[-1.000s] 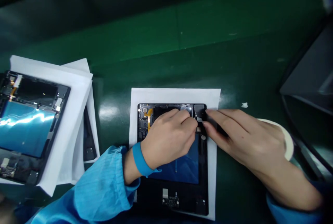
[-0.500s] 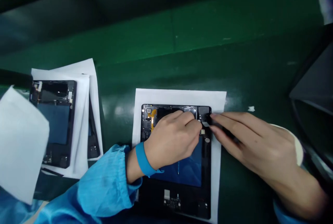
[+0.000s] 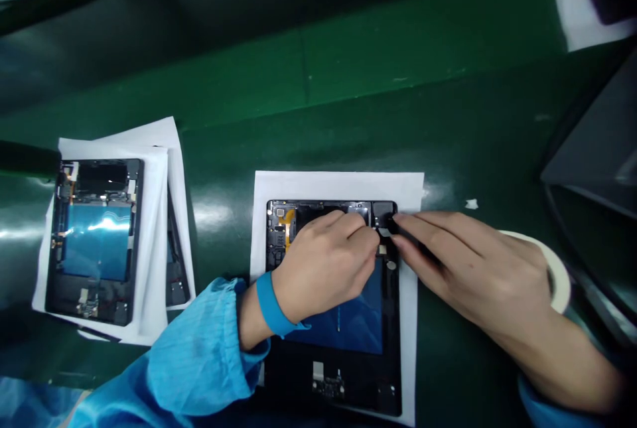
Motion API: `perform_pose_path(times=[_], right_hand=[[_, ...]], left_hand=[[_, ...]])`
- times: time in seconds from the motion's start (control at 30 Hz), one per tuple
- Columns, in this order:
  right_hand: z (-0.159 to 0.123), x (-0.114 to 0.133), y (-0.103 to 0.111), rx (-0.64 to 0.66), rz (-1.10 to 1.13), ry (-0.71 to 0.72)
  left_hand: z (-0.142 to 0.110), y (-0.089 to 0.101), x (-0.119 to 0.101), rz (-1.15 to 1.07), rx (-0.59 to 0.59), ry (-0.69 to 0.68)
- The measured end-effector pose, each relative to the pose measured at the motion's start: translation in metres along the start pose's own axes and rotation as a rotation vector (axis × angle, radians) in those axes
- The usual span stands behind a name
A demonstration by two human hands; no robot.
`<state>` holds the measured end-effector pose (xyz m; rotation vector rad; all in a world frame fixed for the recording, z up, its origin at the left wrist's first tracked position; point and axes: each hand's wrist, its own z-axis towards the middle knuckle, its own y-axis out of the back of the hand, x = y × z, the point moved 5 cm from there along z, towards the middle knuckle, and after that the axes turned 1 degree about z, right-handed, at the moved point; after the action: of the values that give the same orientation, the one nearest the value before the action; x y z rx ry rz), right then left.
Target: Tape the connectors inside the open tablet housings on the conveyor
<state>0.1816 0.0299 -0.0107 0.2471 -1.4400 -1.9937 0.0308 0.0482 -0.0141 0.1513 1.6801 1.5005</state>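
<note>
opened tablet (image 3: 343, 342), inner side up, long axis running away from the wearer. pale tab (image 3: 385, 233) sits near the tablet's far right corner, between both sets of fingertips. that gap is what i watch from my remote seat: the tab lies just right of the left hand (image 3: 331, 265) and just left of the right hand (image 3: 482, 265); i can't call either nearer.

left hand arches over the tablet's far half, fingers curled in; tips hidden, so i cannot tell what they pinch, if anything. right hand comes in over the tablet's right edge, thumb and forefinger close together (something dark between them, part or shadow, i can't say).

white sheet (image 3: 338, 184) under the tablet, showing past its edges. right of the tablet: white scrap (image 3: 471, 204), and tape ring (image 3: 561, 272) partly hidden by the right hand. left of the tablet, well apart: second tablet (image 3: 94, 288) on stacked sheets (image 3: 155, 229).
</note>
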Motion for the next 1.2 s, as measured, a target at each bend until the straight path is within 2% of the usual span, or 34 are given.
perform_pose_path(times=[0.47, 1.2], right_hand=[[0.0, -0.0006, -0.0006, 0.001, 0.005, -0.003], [-0.0019, -0.0018, -0.0025, 0.014, 0.003, -0.017]], left_hand=[[-0.0001, 0.0011, -0.0008, -0.008, -0.032, -0.013], [-0.0002, -0.0006, -0.0006, 0.007, 0.028, 0.01]])
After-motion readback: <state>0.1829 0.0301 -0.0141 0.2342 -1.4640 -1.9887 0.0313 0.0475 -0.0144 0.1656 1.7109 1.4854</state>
